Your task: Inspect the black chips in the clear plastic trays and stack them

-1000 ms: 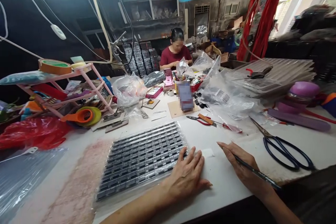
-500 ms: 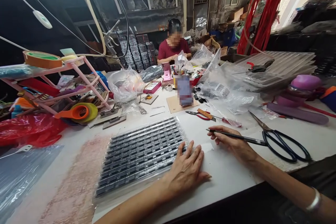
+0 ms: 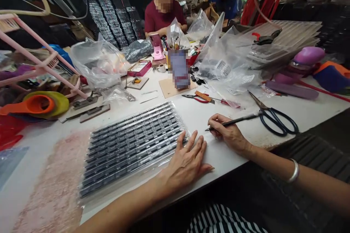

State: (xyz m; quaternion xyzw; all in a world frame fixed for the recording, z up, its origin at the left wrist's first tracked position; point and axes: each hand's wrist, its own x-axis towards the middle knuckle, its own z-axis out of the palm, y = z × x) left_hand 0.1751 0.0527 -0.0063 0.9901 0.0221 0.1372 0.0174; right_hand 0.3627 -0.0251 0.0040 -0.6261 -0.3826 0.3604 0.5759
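Observation:
My left hand (image 3: 188, 158) lies flat with fingers spread on the white table, its fingertips by the right edge of a plastic-wrapped sheet of dark strips (image 3: 131, 143). Between the fingers of my right hand (image 3: 228, 133) is a dark pen (image 3: 237, 119), its tip pointing left and down near the tabletop. A pale, thin slip seems to lie under the pen tip, but its outline is hard to make out. Large dark-handled scissors (image 3: 273, 116) rest just right of the pen's rear end.
Pliers (image 3: 201, 98) and a phone-like device (image 3: 179, 69) stand or lie beyond my hands. Clear plastic bags (image 3: 224, 65) crowd the back. At left are a pink rack (image 3: 46, 62) and orange tape holder (image 3: 41, 105). A person (image 3: 165, 14) in dark red sits across the table (image 3: 308, 114).
The view has tilted down and shifted. My right hand has turned the pen into a writing grip, tip lowered towards the table, and moved nearer my left hand, which stays flat.

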